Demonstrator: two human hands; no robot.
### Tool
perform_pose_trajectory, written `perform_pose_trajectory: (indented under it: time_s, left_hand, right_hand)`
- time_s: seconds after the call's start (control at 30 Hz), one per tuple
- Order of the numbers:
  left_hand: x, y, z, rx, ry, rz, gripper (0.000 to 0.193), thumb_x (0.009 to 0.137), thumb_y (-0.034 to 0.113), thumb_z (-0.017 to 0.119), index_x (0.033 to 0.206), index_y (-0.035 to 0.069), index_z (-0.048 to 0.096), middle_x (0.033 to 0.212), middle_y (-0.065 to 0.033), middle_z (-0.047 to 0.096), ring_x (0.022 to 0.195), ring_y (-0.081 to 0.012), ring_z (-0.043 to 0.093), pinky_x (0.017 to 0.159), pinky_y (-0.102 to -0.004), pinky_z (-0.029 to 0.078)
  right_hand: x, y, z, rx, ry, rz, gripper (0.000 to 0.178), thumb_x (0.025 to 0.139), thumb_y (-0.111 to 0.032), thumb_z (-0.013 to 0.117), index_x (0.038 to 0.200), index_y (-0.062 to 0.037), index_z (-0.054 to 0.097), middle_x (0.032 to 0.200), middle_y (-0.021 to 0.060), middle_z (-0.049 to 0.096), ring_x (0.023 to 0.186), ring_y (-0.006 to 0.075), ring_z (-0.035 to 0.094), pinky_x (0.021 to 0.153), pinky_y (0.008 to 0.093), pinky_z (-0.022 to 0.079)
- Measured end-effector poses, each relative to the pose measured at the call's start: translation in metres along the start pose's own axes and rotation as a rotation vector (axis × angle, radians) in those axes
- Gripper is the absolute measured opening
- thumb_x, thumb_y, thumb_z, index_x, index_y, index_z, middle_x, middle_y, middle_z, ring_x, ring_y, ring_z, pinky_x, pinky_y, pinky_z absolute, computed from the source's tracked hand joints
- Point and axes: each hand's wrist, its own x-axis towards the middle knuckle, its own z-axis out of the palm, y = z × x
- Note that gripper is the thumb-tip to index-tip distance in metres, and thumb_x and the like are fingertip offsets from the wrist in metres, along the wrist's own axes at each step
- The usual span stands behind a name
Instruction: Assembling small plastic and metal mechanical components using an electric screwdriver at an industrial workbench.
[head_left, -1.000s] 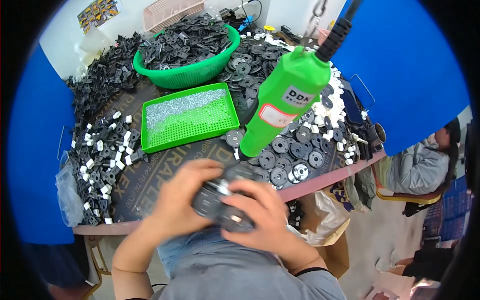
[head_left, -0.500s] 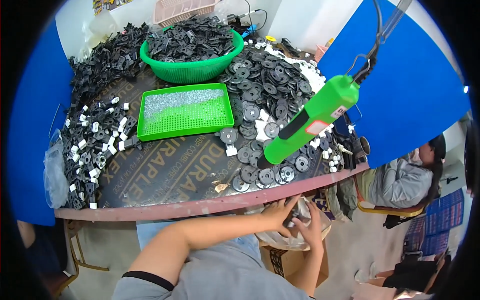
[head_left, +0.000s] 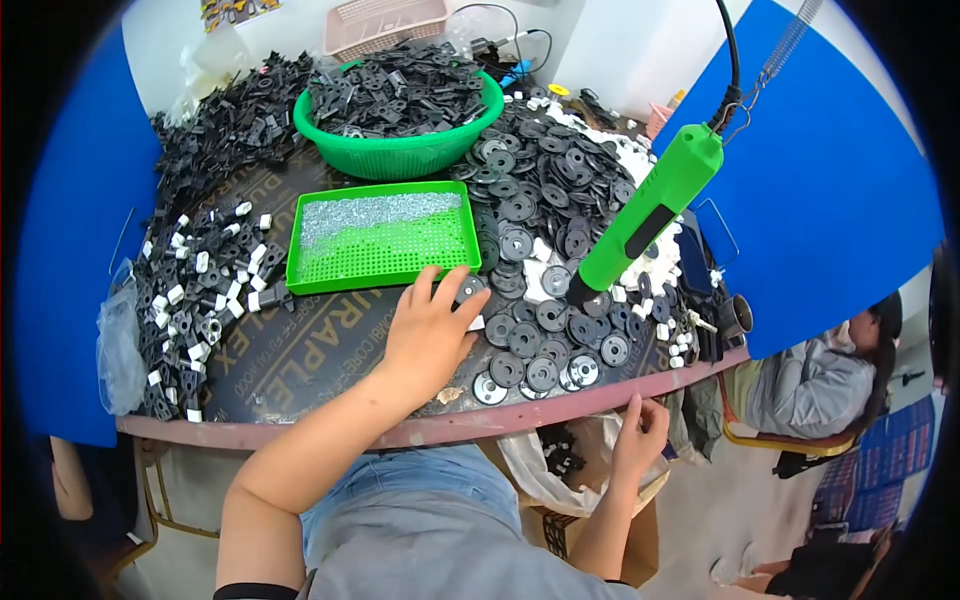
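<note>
My left hand (head_left: pixel 425 335) reaches over the table, fingers spread and bent around a black disc (head_left: pixel 470 288) with a white piece (head_left: pixel 477 323) at its near side. The disc lies just below the green tray's front right corner; whether the fingertips touch it is unclear. My right hand (head_left: pixel 640 440) is beside the table's front edge, above the right side of a plastic-lined box (head_left: pixel 525 465). Its fingers are loosely curled and apart, and nothing shows in them. Dark parts (head_left: pixel 562 452) lie inside the bag.
A green tray (head_left: pixel 385 280) holds small silvery pieces. Behind it, a green basin (head_left: pixel 400 155) is heaped with black parts. Black discs (head_left: pixel 550 185) pile up at right under a hanging green electric screwdriver (head_left: pixel 655 210). Black-and-white parts (head_left: pixel 205 290) cover the left. Another person (head_left: pixel 810 365) sits at right.
Both hands were together over the bag with a dark part between them. That part is out of the hands now. My left hand has moved up to the disc; my right has stayed near the bag.
</note>
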Motion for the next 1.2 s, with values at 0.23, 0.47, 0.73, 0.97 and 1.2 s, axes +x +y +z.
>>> perform_pose_trajectory:
  time_s: [0.23,0.47,0.73,0.97,1.2]
  left_hand:
    - [-0.016,-0.005,0.012,0.045,0.053,-0.114,0.027,0.076,-0.004,0.066,0.1,0.006,0.059,0.134,-0.0157,0.049,0.13,-0.0418,0.042,0.101,-0.0465,0.047]
    - [-0.028,0.06,-0.018,-0.58,0.146,-0.004,0.028,0.073,-0.005,0.066,0.098,0.007,0.061,0.115,-0.0153,0.055,0.111,-0.0367,0.054,0.097,-0.0443,0.045]
    - [-0.059,0.164,0.055,-0.808,-0.14,0.361,0.095,0.073,0.006,0.074,0.155,0.011,0.026,0.159,-0.028,0.017,0.147,-0.049,0.019,0.116,-0.0549,0.025]
    - [-0.079,0.035,-0.075,-0.807,-0.465,0.363,0.052,0.09,0.021,0.069,0.135,0.005,0.051,0.137,-0.0176,0.052,0.127,-0.0354,0.05,0.106,-0.0457,0.042]
    - [-0.122,-0.131,-0.147,0.313,0.247,-0.431,0.089,0.072,0.038,0.085,0.147,0.015,0.043,0.152,-0.0222,0.035,0.143,-0.0466,0.028,0.111,-0.0614,0.028]
  right_hand:
    - [-0.009,-0.031,-0.009,-0.047,-0.09,-0.247,0.014,0.086,-0.005,0.072,0.097,-0.0018,0.063,0.109,0.0145,0.058,0.098,0.0285,0.06,0.087,0.0373,0.049]
    - [-0.044,-0.032,-0.014,0.651,-0.343,0.12,0.016,0.096,-0.01,0.064,0.109,-0.001,0.061,0.136,0.0129,0.049,0.096,0.0171,0.063,0.082,0.0282,0.054]
    - [-0.036,-0.031,-0.032,0.644,-0.354,0.227,0.044,0.093,-0.008,0.066,0.133,-0.0035,0.049,0.128,0.0103,0.055,0.112,0.0206,0.057,0.092,0.0301,0.049]
    - [-0.016,0.061,-0.045,-0.249,-0.386,-0.204,0.071,0.08,-0.011,0.078,0.142,0.002,0.044,0.14,0.0247,0.048,0.127,0.0409,0.048,0.108,0.045,0.038]
    - [0.01,-0.075,-0.023,-0.352,-0.709,-0.761,0.049,0.1,-0.021,0.059,0.142,-0.0145,0.035,0.104,0.0144,0.07,0.073,0.0306,0.068,0.066,0.0393,0.057]
